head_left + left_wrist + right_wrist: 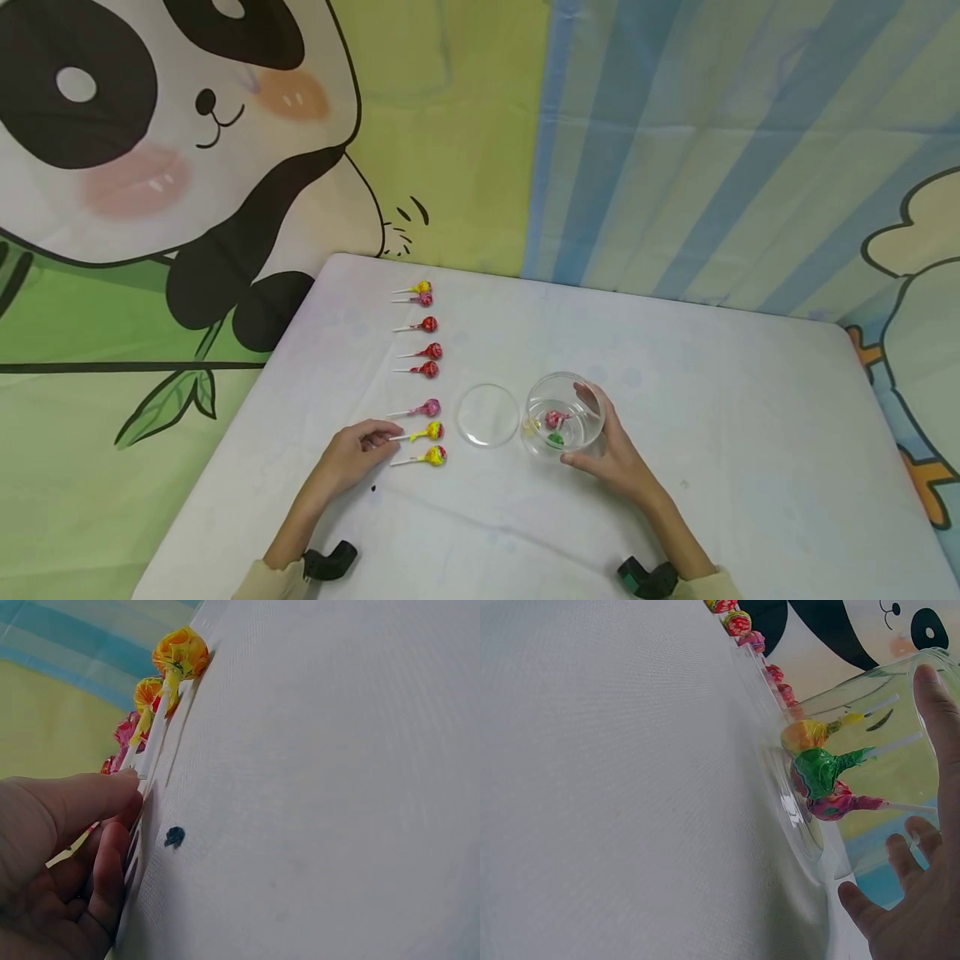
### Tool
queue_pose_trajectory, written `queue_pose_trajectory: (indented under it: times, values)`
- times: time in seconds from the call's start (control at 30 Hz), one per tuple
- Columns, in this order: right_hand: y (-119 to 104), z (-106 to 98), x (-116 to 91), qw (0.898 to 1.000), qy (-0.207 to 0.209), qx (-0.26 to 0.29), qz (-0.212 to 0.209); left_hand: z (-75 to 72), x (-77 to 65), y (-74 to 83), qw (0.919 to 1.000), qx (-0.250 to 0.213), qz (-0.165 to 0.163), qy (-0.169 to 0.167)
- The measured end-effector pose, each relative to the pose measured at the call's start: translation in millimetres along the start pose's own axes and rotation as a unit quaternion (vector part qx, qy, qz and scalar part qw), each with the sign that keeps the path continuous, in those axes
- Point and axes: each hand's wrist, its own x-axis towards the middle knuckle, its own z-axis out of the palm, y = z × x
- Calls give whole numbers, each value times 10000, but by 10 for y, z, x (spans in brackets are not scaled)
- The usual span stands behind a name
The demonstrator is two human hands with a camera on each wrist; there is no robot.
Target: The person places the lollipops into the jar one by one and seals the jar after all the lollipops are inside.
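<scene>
My left hand is at the near end of a column of lollipops, its thumb and fingers pinching the white stick of a yellow lollipop. Another yellow lollipop lies just nearer, apart from the fingers in the head view. With its thumb and fingers spread round the side, my right hand grips a clear round jar standing on the table. Inside it are a green lollipop, a pink one and a yellow one, heads down, sticks up.
A clear round lid lies between the column and the jar. Farther up the column are a pink lollipop, several red ones and a yellow one. A small dark speck marks the white table.
</scene>
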Motion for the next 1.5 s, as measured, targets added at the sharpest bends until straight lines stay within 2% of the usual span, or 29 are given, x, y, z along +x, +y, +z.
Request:
queue_pose_trajectory:
  times: [0.37, 0.53, 0.97, 1.37, 1.5]
  values:
    - [4, 0, 8, 10000, 22, -18, -2, -9, 23, -8, 9991, -294, -151, -256]
    - [15, 1, 19, 9999, 14, 17, -107, -16, 21, 9, 9987, -399, -113, -290]
    - [-1, 7, 27, 10000, 17, 37, -73, -3, 37, 35, 9962, -744, -348, -274]
    - [-9, 5, 10, 10000, 12, 64, -68, -19, 19, 29, 9885, -1334, -640, -301]
    - [-17, 8, 12, 9999, 16, 79, -67, -36, 23, 16, 9824, -1645, -849, -245]
